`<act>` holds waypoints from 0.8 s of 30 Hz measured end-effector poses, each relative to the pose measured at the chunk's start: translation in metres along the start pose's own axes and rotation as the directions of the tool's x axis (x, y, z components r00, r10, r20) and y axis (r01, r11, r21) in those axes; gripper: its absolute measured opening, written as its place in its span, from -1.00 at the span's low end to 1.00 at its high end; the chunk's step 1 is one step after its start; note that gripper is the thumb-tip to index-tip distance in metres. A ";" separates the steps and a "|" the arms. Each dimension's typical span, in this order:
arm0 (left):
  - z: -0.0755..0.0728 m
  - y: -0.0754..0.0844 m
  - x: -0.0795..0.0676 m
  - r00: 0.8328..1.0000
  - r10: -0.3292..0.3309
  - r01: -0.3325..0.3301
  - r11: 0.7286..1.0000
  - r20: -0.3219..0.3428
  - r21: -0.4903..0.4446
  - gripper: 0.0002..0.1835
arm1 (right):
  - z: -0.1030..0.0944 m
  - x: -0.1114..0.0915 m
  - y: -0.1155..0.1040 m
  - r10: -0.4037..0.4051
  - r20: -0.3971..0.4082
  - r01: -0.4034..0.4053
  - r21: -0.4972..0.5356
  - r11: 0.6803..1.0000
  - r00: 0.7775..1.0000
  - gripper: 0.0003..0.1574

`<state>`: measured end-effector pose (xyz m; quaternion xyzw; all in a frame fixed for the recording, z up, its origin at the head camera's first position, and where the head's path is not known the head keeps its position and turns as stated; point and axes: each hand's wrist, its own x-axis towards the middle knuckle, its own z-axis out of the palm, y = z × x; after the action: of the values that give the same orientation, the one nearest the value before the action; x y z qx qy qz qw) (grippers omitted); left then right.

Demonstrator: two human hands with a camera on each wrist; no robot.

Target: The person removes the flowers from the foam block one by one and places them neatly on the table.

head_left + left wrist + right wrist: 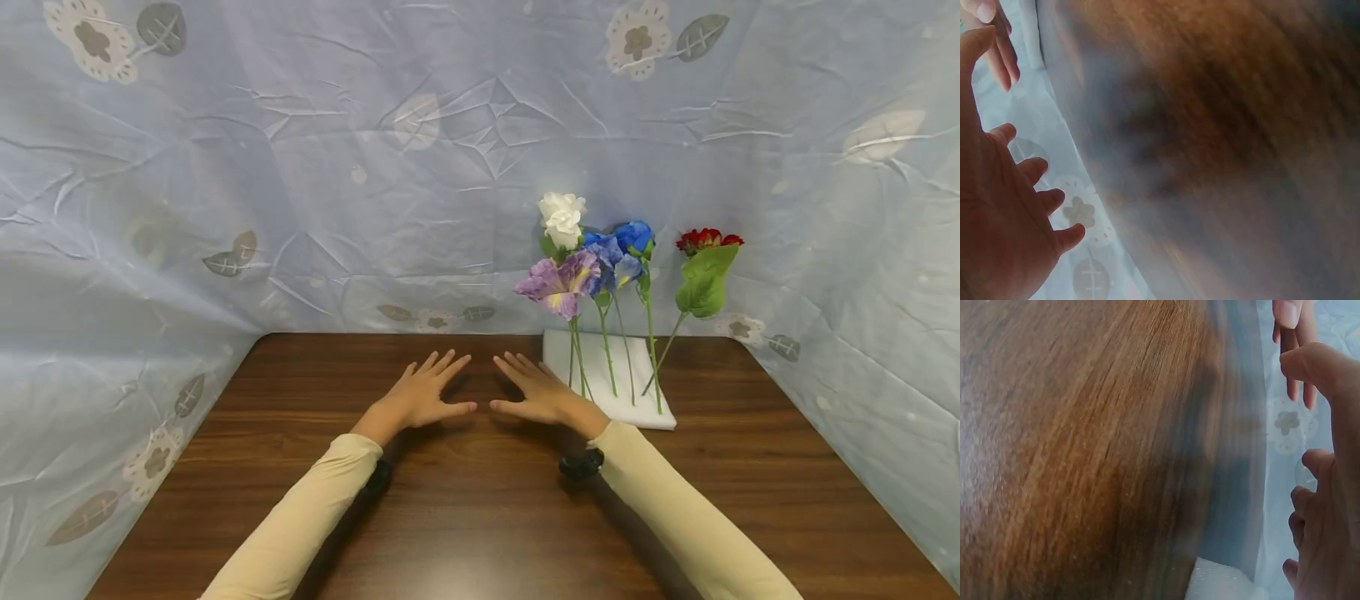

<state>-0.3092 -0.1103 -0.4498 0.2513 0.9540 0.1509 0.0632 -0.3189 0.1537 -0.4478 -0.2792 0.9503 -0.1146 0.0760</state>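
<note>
Palm down over the table, my left hand (422, 395) has its fingers spread and holds nothing. My right hand (542, 395) mirrors it, also spread and holding nothing, with its wrist close to a white foam block (637, 408). In the head view the two thumbs point at each other across a small gap. Standing up from the foam are artificial flowers: a white rose (562, 218), a purple iris (561, 283), a blue iris (613, 265), a blue rose (634, 238) and a red flower (708, 240) with broad green leaves. The right wrist view catches a corner of the foam (1222, 581).
A dark brown wooden table (465, 500) lies under both arms. Behind it and along both sides hangs a pale blue curtain (360, 167) printed with flowers and leaves. A black band (582, 463) circles the right wrist.
</note>
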 end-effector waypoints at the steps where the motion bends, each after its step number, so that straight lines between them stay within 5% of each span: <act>1: 0.000 0.000 0.000 1.000 0.001 -0.001 1.000 -0.002 -0.001 0.01 | -0.001 -0.001 0.000 -0.008 -0.006 0.008 -0.002 1.000 1.000 0.12; 11: 0.005 0.010 0.009 0.999 0.019 -0.021 0.999 -0.048 -0.048 0.00 | -0.031 -0.027 -0.012 -0.127 -0.065 0.131 0.056 0.990 0.990 0.02; 24: 0.010 0.060 0.026 0.981 0.091 -0.133 0.960 -0.174 -0.246 -0.07 | -0.076 -0.101 0.004 -0.199 -0.202 0.231 0.149 0.961 0.959 -0.18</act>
<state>-0.3024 -0.0449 -0.4409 0.2818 0.9126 0.2960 0.0093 -0.2523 0.2258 -0.3672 -0.3617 0.9038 -0.2289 -0.0021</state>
